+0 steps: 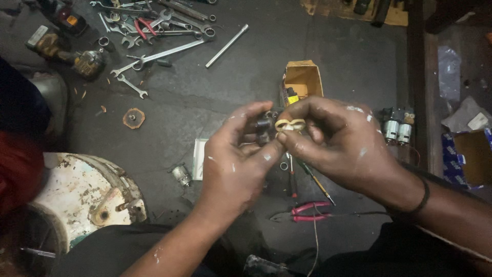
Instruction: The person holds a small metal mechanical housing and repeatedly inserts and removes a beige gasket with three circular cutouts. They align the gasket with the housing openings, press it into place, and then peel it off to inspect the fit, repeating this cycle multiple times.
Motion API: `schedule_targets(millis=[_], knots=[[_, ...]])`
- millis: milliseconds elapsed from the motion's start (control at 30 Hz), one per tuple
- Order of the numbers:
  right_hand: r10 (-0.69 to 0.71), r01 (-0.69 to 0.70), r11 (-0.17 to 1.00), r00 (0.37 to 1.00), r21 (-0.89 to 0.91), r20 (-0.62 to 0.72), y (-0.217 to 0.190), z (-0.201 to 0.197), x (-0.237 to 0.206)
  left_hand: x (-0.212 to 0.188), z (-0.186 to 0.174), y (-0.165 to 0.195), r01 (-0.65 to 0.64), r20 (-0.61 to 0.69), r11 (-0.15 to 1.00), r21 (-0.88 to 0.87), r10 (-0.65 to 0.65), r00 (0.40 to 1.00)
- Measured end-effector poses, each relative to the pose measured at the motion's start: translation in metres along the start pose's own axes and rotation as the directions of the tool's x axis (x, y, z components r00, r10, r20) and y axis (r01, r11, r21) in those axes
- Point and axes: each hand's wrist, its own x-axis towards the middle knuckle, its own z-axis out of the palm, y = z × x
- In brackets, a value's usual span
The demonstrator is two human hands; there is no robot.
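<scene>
Just below the open yellow cardboard box (303, 78), the left hand (233, 164) grips a small dark metal motor part (264, 125), while the right hand (341, 141) pinches a pale yellowish band (289, 124) against it. Pink-handled pliers (306, 211) lie farther below the box.

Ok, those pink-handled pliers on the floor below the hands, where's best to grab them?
Probably by the two pink handles, coming from above. The pink-handled pliers lie flat on the dark floor, handles pointing right and slightly spread, jaws left. Both hands are occupied: left hand and right hand hold a small motor part.
</scene>
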Motion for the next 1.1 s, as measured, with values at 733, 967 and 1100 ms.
schedule_targets(millis=[733,967,1100], knots=[[-0.222,0.203,0.921,0.975,0.332,0.018,0.02,-0.004,0.0,0.0,-0.006,0.004,-0.055,0.017,0.996,-0.068,0.056,0.998],[-0.223,0.203,0.955,0.972,0.216,0.069,0.025,-0.007,0.005,0.004,-0.007,0.004,0.028,0.008,0.999,-0.023,-0.028,1.0],[-0.168,0.149,0.968,0.982,0.202,0.08,0.019,-0.008,0.004,0.004,-0.006,0.004,0.058,-0.01,0.994,-0.093,-0.06,0.998]])
